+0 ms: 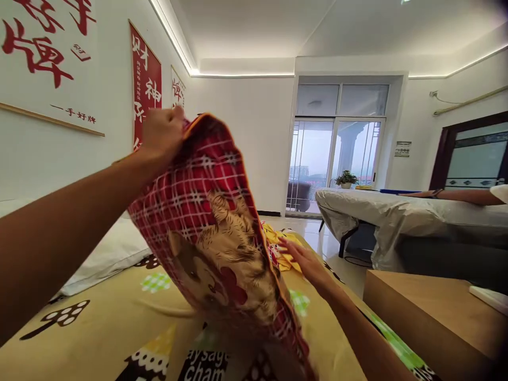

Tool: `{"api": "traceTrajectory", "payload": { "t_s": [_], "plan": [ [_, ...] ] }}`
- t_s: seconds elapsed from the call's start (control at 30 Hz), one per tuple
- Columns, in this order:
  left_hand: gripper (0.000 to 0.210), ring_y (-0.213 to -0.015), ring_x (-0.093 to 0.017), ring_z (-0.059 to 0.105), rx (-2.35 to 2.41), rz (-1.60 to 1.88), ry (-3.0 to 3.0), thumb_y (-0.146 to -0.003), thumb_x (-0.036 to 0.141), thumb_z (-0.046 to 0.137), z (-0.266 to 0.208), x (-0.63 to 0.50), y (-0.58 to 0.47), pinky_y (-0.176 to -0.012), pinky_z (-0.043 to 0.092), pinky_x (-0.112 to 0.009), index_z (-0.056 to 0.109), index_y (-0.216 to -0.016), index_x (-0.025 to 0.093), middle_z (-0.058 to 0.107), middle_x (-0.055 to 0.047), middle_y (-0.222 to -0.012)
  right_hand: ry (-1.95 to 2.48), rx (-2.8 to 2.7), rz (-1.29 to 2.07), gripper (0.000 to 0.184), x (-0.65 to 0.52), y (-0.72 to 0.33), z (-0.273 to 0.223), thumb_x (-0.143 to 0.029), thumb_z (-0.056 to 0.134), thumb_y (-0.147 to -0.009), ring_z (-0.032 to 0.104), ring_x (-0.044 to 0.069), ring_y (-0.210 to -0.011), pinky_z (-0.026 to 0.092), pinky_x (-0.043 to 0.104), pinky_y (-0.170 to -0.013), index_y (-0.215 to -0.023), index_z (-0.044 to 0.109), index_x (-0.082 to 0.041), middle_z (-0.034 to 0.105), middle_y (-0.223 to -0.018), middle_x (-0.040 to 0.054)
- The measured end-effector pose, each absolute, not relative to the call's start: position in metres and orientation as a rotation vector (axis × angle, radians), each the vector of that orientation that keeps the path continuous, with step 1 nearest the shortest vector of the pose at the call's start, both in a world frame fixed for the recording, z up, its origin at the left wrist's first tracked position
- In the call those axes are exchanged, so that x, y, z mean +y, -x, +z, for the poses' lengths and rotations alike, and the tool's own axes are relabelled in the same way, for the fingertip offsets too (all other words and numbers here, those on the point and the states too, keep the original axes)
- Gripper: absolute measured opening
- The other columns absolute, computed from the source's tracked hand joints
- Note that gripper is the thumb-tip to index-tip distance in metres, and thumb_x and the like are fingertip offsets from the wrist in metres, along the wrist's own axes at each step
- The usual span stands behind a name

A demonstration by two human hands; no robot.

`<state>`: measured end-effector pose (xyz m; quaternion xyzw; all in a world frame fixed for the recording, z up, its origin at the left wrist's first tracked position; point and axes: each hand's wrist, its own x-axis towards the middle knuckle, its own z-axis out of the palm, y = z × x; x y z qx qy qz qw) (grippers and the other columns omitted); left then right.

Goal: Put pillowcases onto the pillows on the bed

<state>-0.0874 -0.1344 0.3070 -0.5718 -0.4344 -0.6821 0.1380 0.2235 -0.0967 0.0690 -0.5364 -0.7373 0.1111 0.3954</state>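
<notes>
A red plaid cloth (190, 206) with a tan cartoon animal print and orange edging hangs tilted in front of me, its lower end near the bed. My left hand (164, 129) is raised and closed around its upper left corner. To the right of the cloth, my right hand (304, 259) has its fingers stretched out near the edging; whether it touches the cloth I cannot tell. Behind those fingers a yellow printed cloth (291, 262) lies crumpled on the bed. Beneath everything spreads a tan patterned bedsheet (99, 328).
White bedding (111, 248) lies at the left. A wooden box-like cabinet (428, 301) stands right of the bed. Beyond it is a plastic-covered table (357, 201) with a potted plant (346, 179); another person's arm (464, 196) rests there. Glass sliding doors (333, 153) are behind.
</notes>
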Motion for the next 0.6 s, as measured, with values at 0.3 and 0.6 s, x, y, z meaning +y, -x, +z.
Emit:
{"api": "traceTrajectory", "payload": {
  "t_s": [0.3,0.6],
  "plan": [
    [0.035,-0.087,-0.009,0.057,-0.976,-1.759,1.522,-0.089,0.038,0.022,0.351,-0.189,0.005,-0.069,0.026,-0.031,0.022,-0.057,0.023,0.059,0.006,-0.080,1.124,-1.903,-0.340,0.054,-0.155,-0.135,0.108,-0.054,0.060,-0.081,0.053,0.036,-0.114,0.041,0.053,-0.093,-0.123,0.058,-0.022,0.063,-0.114,0.0152],
    [0.047,-0.067,-0.004,0.049,-0.740,-1.969,1.178,-0.093,0.056,0.034,0.339,-0.171,0.026,-0.067,0.034,-0.025,0.021,-0.060,0.024,0.053,0.005,-0.065,1.216,-2.081,-0.099,0.070,-0.111,-0.186,0.054,-0.048,0.059,-0.079,0.052,0.034,-0.121,0.038,0.053,-0.099,-0.140,0.044,-0.017,0.058,-0.131,0.0147]
  ]
}}
